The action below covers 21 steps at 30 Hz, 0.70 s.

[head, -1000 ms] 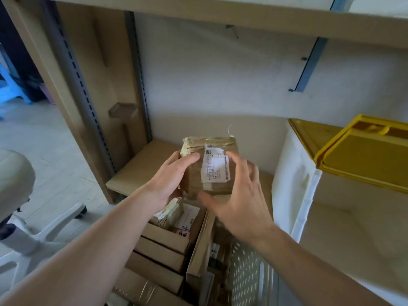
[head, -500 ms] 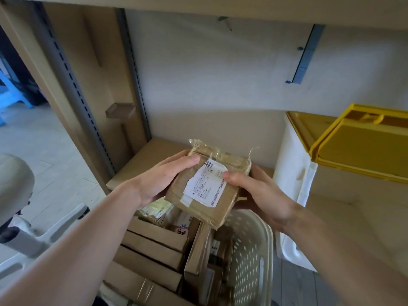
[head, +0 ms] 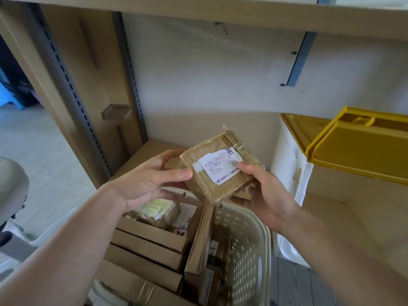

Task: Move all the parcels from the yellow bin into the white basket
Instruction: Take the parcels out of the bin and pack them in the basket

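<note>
While both hands grip it, left hand [head: 152, 180] and right hand [head: 265, 195], taped parcel [head: 220, 168] hangs tilted above packed white basket [head: 254, 239]; yellow bin [head: 357, 149] stands right.

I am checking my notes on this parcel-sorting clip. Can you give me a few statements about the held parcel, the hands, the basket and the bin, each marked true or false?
1. Both hands hold the brown parcel. True: the left hand and right hand grip opposite sides.
2. The parcel already lies inside the white basket. False: it is held in the air above the basket.
3. The parcel's white label faces up toward the camera. True.
4. The white basket holds nothing. False: several cardboard boxes stand packed in it.
5. The yellow bin is to the left of the basket. False: it sits to the right.
</note>
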Tool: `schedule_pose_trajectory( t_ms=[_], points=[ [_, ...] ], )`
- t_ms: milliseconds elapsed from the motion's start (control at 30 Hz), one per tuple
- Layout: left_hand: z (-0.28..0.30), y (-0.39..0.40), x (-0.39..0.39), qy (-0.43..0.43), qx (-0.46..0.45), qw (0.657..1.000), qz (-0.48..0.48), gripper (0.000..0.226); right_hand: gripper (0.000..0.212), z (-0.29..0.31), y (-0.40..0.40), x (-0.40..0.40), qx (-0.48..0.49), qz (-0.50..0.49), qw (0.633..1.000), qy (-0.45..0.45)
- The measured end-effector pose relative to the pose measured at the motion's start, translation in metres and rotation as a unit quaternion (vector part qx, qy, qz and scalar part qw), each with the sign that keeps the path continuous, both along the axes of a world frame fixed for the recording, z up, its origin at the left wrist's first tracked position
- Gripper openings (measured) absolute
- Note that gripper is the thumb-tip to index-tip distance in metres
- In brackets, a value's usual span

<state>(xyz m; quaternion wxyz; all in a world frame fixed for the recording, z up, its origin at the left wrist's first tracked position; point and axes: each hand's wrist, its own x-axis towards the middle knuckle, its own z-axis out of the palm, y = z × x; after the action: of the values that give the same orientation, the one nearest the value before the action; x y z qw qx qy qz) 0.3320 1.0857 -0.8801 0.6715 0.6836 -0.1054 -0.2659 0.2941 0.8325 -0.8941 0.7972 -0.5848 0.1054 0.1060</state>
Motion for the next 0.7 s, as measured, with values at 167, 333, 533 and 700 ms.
schedule_pose_trajectory(
  t_ms=[167,333,533,700],
  points=[
    [0.001,-0.009,-0.002,-0.019,-0.039,0.990,0.132,0.048,0.082,-0.011,0.004,-0.002,-0.108,0.019,0.993,-0.044],
    [0.005,-0.025,-0.006,-0.073,-0.018,0.972,0.223,0.029,0.081,-0.014,0.010,-0.004,-0.171,0.098,0.976,-0.095],
    [0.005,-0.025,-0.013,-0.091,0.011,0.993,0.076,0.043,0.062,-0.004,0.013,-0.003,-0.161,-0.002,0.977,-0.140],
    [0.020,-0.018,-0.019,-0.127,-0.039,0.986,0.098,0.065,0.065,0.010,0.010,-0.005,-0.146,-0.025,0.971,-0.186]
  ],
)
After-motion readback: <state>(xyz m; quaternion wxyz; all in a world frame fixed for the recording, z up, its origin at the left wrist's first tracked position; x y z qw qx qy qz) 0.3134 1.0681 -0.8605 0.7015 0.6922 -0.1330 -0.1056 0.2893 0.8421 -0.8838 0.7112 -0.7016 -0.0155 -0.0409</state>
